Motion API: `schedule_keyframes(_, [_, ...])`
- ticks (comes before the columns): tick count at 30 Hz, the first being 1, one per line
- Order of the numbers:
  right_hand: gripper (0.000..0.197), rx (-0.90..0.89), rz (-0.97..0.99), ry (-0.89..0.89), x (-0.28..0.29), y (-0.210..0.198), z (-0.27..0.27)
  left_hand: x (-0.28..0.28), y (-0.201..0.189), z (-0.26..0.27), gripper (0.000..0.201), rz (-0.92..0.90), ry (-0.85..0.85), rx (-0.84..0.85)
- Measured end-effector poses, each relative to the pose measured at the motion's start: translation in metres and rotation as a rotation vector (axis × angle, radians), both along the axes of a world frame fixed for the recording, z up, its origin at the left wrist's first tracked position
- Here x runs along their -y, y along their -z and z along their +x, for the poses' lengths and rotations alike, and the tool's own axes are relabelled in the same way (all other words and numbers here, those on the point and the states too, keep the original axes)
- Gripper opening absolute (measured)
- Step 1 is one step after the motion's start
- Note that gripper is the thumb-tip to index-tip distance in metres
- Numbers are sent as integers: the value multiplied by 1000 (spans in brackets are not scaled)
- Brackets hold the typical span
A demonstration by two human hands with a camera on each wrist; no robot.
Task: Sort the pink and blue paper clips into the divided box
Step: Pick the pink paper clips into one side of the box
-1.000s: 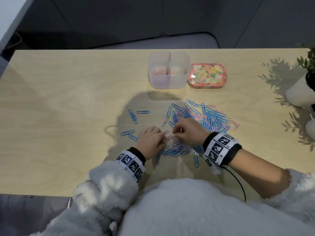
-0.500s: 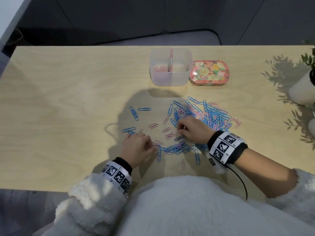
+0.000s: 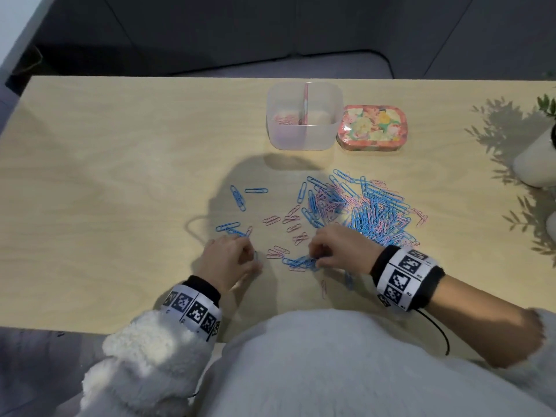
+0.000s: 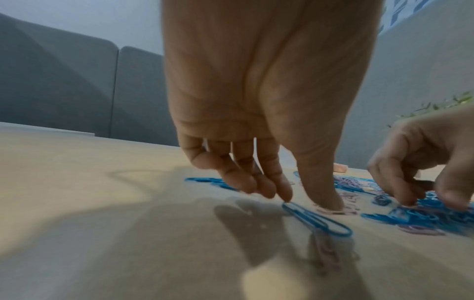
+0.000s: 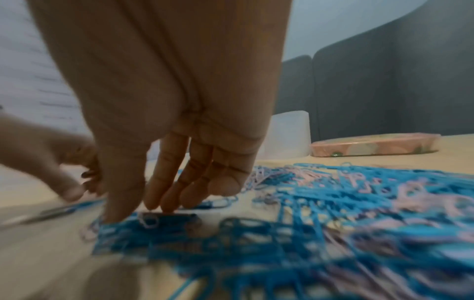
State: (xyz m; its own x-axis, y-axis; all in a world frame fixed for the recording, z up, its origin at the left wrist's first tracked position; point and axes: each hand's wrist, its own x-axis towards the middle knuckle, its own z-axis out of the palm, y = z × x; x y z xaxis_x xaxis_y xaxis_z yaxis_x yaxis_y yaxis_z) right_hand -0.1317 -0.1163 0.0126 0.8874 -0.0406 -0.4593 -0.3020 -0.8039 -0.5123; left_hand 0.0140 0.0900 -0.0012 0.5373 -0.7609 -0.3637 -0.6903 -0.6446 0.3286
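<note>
A mixed heap of blue and pink paper clips (image 3: 373,212) lies right of centre, with loose clips scattered to its left. The clear divided box (image 3: 304,115) stands at the back; pink clips lie in its left half. My left hand (image 3: 252,257) points its fingers down at the table; in the left wrist view its index tip touches a blue clip (image 4: 315,221) and its thumb presses a pink clip (image 4: 333,211). My right hand (image 3: 313,260) sets thumb and fingertips on a small cluster of blue clips (image 3: 301,261), blurred in the right wrist view (image 5: 133,211).
A flowered pink tin (image 3: 371,127) sits against the box's right side. A white plant pot (image 3: 538,161) stands at the table's right edge. Bare wood (image 3: 105,191) stretches across the left half. My white fleece sleeves hang over the near edge.
My left hand has drawn left and toward me, away from the right hand. The right hand has slid a little nearer, onto the small blue cluster.
</note>
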Motion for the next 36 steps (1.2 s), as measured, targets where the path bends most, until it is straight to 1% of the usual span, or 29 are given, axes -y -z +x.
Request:
schedule_keyframes(1, [10, 12, -8, 5, 1, 2, -4, 5, 1, -1, 20, -44, 38, 26])
schedule_keyframes(3, [9, 27, 7, 42, 4, 4, -8, 18, 1, -7, 23, -115, 111, 39])
schedule_keyframes(5, [8, 36, 21, 73, 6, 5, -11, 33, 2, -13, 27, -128, 190, 21])
schedule_keyframes(6, [11, 39, 17, 73, 6, 4, -13, 39, 3, -16, 26, -129, 223, 10])
schedule_keyframes(8, [22, 24, -19, 42, 4, 5, -16, 49, 7, -20, 19, -133, 261, -12])
schedule_keyframes(9, [22, 9, -43, 20, 2, 6, -17, 52, 9, -21, 15, -137, 268, -25])
schedule_keyframes(11, [15, 13, -51, 10, 1, 8, -20, 59, 11, -22, 11, -150, 276, -24])
schedule_keyframes(14, [10, 63, 25, 108, 5, 10, -26, 73, 9, -25, 16, -176, 285, 42])
schedule_keyframes(16, [8, 115, 63, 196, 9, 10, -31, 86, 7, -27, 19, -168, 292, 51])
schedule_keyframes(19, [6, 172, 63, 305, 14, 7, -35, 104, 5, -31, 24, -106, 315, 41])
schedule_keyframes(22, [7, 206, 59, 424, 23, 5, -33, 112, 5, -36, 21, -45, 369, 82])
schedule_keyframes(25, [10, 270, 84, 510, 26, 2, -23, 110, 4, -34, 17, -51, 317, 32])
schedule_keyframes(28, [14, 311, 135, 521, 20, -2, 0, 100, 0, -29, 13, -86, 229, 6])
schedule_keyframes(32, [21, 249, 249, 484, 5, -2, 28, 79, -4, -12, 17, -156, 123, 44])
schedule_keyframes(34, [24, 213, 261, 442, 0, 0, 32, 68, -3, -3, 20, -169, 95, -1])
schedule_keyframes(36, [22, 200, 211, 436, 0, 3, 30, 57, -2, 6, 20, -202, 44, -79])
